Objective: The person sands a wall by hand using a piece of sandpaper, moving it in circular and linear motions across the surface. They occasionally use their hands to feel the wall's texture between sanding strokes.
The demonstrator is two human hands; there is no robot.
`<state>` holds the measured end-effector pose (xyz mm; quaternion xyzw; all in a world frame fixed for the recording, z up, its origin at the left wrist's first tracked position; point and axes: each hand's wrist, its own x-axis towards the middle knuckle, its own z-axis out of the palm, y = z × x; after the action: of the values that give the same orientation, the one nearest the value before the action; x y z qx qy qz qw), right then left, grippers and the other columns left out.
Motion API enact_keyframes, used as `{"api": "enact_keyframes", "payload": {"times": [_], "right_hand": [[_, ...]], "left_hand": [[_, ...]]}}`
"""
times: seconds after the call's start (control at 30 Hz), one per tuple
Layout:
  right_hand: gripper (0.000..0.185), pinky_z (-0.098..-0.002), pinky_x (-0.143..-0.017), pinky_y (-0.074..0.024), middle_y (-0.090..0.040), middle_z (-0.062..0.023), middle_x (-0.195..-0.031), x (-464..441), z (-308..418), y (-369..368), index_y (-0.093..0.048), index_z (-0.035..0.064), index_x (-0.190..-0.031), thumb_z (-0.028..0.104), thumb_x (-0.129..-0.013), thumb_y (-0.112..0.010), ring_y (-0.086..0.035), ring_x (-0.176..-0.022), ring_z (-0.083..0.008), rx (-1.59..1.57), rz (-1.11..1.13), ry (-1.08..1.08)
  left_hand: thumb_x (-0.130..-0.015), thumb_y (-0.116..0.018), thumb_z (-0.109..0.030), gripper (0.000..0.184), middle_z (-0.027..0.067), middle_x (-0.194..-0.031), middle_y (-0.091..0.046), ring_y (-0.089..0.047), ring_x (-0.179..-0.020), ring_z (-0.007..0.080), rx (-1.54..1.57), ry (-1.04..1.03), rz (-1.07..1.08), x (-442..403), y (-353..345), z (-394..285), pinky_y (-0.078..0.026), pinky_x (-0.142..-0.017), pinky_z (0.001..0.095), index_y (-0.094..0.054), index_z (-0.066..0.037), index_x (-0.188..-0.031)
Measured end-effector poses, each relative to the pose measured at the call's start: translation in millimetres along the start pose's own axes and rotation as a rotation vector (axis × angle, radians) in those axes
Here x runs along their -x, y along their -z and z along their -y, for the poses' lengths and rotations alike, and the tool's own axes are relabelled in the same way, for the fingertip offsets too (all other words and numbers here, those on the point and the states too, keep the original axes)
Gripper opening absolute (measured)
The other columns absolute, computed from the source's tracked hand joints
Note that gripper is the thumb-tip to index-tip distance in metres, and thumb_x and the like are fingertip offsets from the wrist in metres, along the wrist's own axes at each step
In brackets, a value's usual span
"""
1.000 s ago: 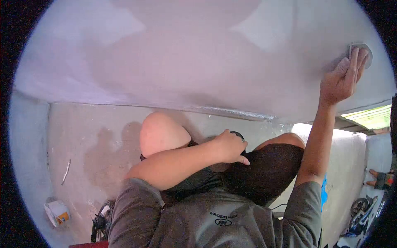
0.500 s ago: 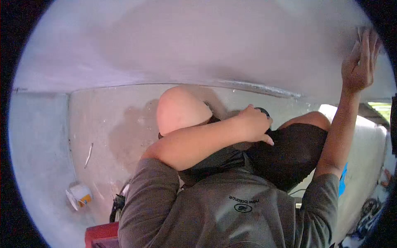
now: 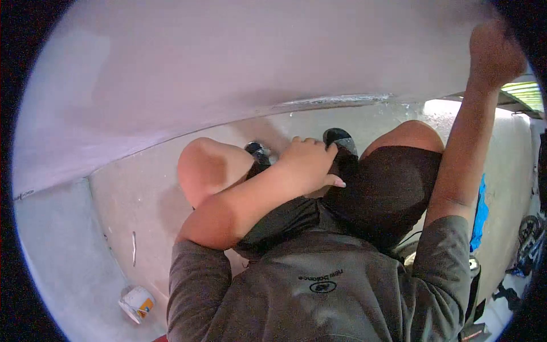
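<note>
My left hand (image 3: pixel 310 162) hangs loosely between my bent knees, with the forearm resting across my left thigh. Its fingers are apart and nothing shows in them. Up at the right, my right arm stretches out to the pale wall (image 3: pixel 256 51), and my right hand (image 3: pixel 497 57) is at or close to its surface. Shadow and the edge of the view hide those fingers, so I cannot make out whether they hold anything. Dark shoes (image 3: pixel 339 139) show below my left hand.
A white tub (image 3: pixel 137 302) with an orange label lies tilted at the lower left. Near it is a thin pale strip (image 3: pixel 134 248) on the floor (image 3: pixel 154 228). Blue cloth (image 3: pixel 480 214) hangs beside my right arm. Dark items (image 3: pixel 530 233) lie at the far right.
My right hand has turned from extended fingers to a view where they are hidden in shadow. My left hand has shifted left in view. The camera view has turned and shifted.
</note>
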<state>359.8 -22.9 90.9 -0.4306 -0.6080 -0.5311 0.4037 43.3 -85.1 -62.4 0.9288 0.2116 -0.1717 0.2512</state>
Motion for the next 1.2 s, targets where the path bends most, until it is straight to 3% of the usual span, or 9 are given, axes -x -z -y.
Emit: {"api": "enact_keyframes", "payload": {"times": [0.2, 0.4, 0.47, 0.63, 0.77, 0.83, 0.93, 1.13, 1.2], "right_hand": [[0.037, -0.0426, -0.119, -0.0292, -0.048, -0.0163, -0.148, 16, -24, 8, -0.053, -0.0030, -0.138, 0.003, -0.102, -0.048, -0.035, -0.144, -0.0299, 0.118, 0.102, 0.189], [0.038, -0.0400, -0.119, -0.0286, -0.046, -0.0175, -0.149, 50, -28, 8, -0.051, -0.0042, -0.139, 0.006, -0.103, -0.048, -0.035, -0.144, -0.0297, 0.151, -0.063, -0.256], [0.039, -0.0385, -0.119, -0.0276, -0.041, -0.0176, -0.153, 55, -46, 5, -0.050, -0.0028, -0.141, 0.008, -0.104, -0.047, -0.032, -0.146, -0.0285, 0.016, -0.017, 0.043], [0.039, -0.0383, -0.121, -0.0229, -0.041, -0.0199, -0.153, 58, -46, 21, -0.051, -0.0037, -0.139, 0.006, -0.101, -0.052, -0.032, -0.146, -0.0290, -0.025, -0.197, -0.625], [0.042, -0.0371, -0.122, -0.0197, -0.038, -0.0192, -0.154, 71, -48, 19, -0.049, -0.0032, -0.141, 0.010, -0.102, -0.053, -0.026, -0.149, -0.0277, 0.012, -0.118, -0.369], [0.031, -0.0348, -0.076, -0.0567, -0.074, -0.0143, -0.102, 88, -83, 27, -0.069, 0.0016, -0.108, 0.029, -0.098, -0.058, -0.071, -0.089, -0.0304, 0.347, 0.037, -0.408], [0.036, -0.0356, -0.098, -0.0501, -0.064, -0.0214, -0.129, 78, -61, 23, -0.061, -0.0039, -0.127, 0.020, -0.100, -0.054, -0.062, -0.119, -0.0298, 0.078, -0.230, -0.810], [0.040, -0.0336, -0.113, -0.0354, -0.043, -0.0223, -0.150, 64, -55, 32, -0.050, -0.0062, -0.139, 0.005, -0.101, -0.047, -0.040, -0.142, -0.0288, 0.065, -0.094, -0.539], [0.044, -0.0322, -0.113, -0.0338, -0.043, -0.0190, -0.152, 65, -55, 41, -0.047, -0.0029, -0.143, 0.019, -0.105, -0.043, -0.043, -0.140, -0.0303, 0.073, -0.105, -0.972]], "left_hand": [[-0.085, -0.064, -0.057, 0.076, 0.0229, -0.117, -0.064, -0.060, -0.112, 0.0414, 0.005, 0.083, 0.003, -1, 11, 5, -0.046, -0.096, 0.0514, -0.051, 0.002, -0.129], [-0.085, -0.063, -0.059, 0.075, 0.0206, -0.110, -0.067, -0.064, -0.107, 0.0356, -0.165, -0.005, -0.423, 2, 4, 22, -0.049, -0.090, 0.0492, -0.056, 0.003, -0.127], [-0.085, -0.063, -0.059, 0.075, 0.0207, -0.111, -0.066, -0.064, -0.108, 0.0355, -0.109, -0.001, -0.271, 2, 12, 15, -0.049, -0.090, 0.0499, -0.055, 0.003, -0.128], [-0.086, -0.063, -0.058, 0.075, 0.0204, -0.112, -0.066, -0.063, -0.109, 0.0358, -0.038, 0.019, -0.101, 6, 18, 4, -0.049, -0.089, 0.0509, -0.053, 0.002, -0.129], [-0.086, -0.064, -0.055, 0.074, 0.0228, -0.111, -0.065, -0.063, -0.102, 0.0416, -0.031, -0.020, -0.102, 4, 14, 13, -0.050, -0.086, 0.0501, -0.050, 0.002, -0.131], [-0.087, -0.064, -0.055, 0.074, 0.0229, -0.110, -0.065, -0.063, -0.101, 0.0417, -0.019, -0.054, -0.127, 4, 13, 13, -0.050, -0.086, 0.0498, -0.050, 0.002, -0.131], [-0.087, -0.063, -0.054, 0.072, 0.0229, -0.112, -0.065, -0.063, -0.102, 0.0423, -0.008, -0.072, -0.268, 9, 30, 13, -0.050, -0.086, 0.0496, -0.051, 0.002, -0.130], [-0.087, -0.063, -0.054, 0.068, 0.0241, -0.116, -0.064, -0.062, -0.105, 0.0436, 0.058, -0.142, -0.289, 1, 25, 9, -0.050, -0.088, 0.0501, -0.054, -0.001, -0.129], [-0.088, -0.062, -0.055, 0.068, 0.0232, -0.110, -0.065, -0.062, -0.103, 0.0423, 0.044, -0.175, -0.306, -1, 23, 11, -0.049, -0.088, 0.0509, -0.053, 0.000, -0.128]]}}
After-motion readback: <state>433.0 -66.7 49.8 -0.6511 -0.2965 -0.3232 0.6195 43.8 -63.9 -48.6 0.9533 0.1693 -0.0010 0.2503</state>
